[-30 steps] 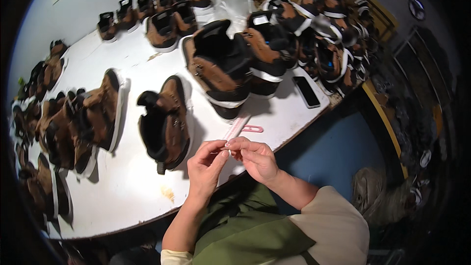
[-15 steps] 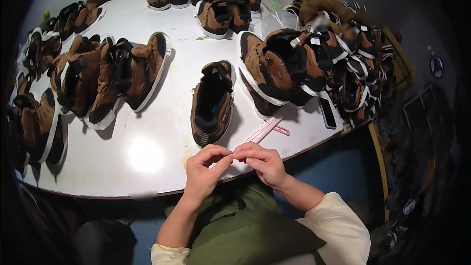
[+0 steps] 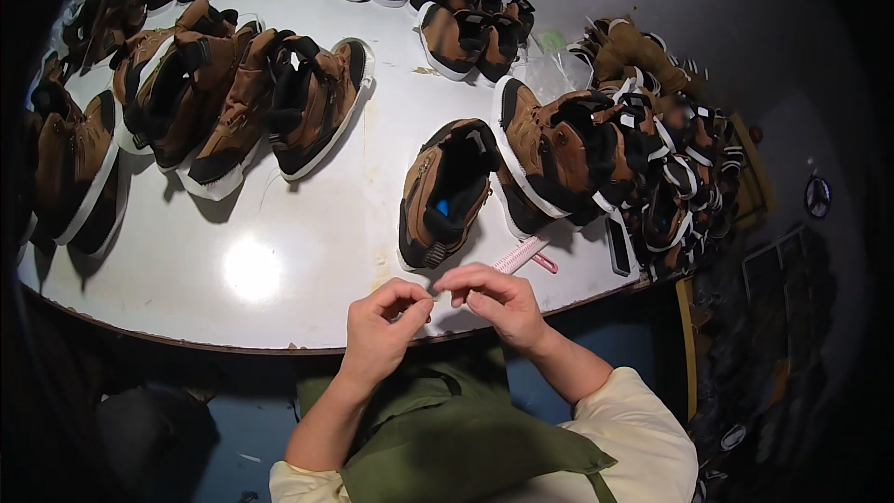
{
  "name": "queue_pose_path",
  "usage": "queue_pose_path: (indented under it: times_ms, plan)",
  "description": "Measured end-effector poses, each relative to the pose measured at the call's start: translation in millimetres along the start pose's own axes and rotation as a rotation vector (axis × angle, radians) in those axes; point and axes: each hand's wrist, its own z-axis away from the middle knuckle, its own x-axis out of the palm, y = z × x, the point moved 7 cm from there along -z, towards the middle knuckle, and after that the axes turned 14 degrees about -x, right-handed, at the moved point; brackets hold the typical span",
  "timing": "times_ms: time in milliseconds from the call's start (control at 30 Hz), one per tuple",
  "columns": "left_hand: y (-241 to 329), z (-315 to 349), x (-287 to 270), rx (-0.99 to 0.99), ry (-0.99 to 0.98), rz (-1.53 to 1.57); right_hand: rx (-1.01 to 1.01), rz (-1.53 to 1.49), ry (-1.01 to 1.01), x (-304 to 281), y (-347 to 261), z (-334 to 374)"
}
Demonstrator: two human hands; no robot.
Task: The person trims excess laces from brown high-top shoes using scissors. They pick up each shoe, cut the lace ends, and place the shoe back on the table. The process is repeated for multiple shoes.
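My left hand (image 3: 380,328) is held at the table's front edge, thumb and forefinger pinched together; whatever lies between them is too small to make out. Just to its right, my right hand (image 3: 498,303) has its fingers stretched toward the left hand, the thumb apart from them, with nothing visible in it. Beyond both hands a single brown and black shoe (image 3: 416,214) stands with its heel toward me and its opening up; a blue spot shows inside. A pink and white patterned strip (image 3: 520,255) and a pink looped piece (image 3: 545,264) lie past my right hand.
Several brown and black shoes (image 3: 237,144) crowd the white table (image 3: 307,251) at the left, with more shoes (image 3: 456,42) at the back. Other shoes (image 3: 549,144) are heaped at the right. A dark phone (image 3: 617,245) lies near the right edge, and a clear plastic bag (image 3: 556,72) sits behind.
My hands were touching at the fingertips and have come slightly apart, the right hand's fingers opening. The view has shifted, so the table's things appear displaced; the single shoe looks more tilted.
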Motion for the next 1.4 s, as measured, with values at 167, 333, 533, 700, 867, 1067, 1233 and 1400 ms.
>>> queue_pose_path:
  times_ms: [167,333,533,700,867,1067,1233,1400]
  plan:
    - [-11.7,-3.3,-15.9,-0.021,0.072,0.177,-0.265,0.682,0.035,-13.4,-26.9,-34.5]
    - [-19.6,-2.5,-24.3,-0.079,0.121,0.367,-0.439,1.205,-0.171,-19.3,-14.5,-64.8]
    - [-20.5,-2.3,-25.7,-0.092,0.158,0.520,-0.392,1.023,-0.111,-34.2,-15.2,-81.4]
    - [10.7,3.1,-16.5,0.125,0.225,0.415,-0.419,0.764,0.133,-51.3,-48.4,-82.2]
    - [50.5,12.3,0.5,0.392,0.290,0.251,-0.416,0.577,0.340,-53.8,-50.5,-60.1]
    - [56.5,8.3,18.7,0.370,0.294,0.242,-0.448,0.478,0.460,-46.5,-46.1,-42.1]
    - [53.6,8.4,19.8,0.331,0.319,0.216,-0.484,0.544,0.421,-36.2,-45.1,-33.7]
    - [55.9,9.2,20.4,0.319,0.333,0.223,-0.523,0.566,0.468,-32.4,-46.4,-30.3]
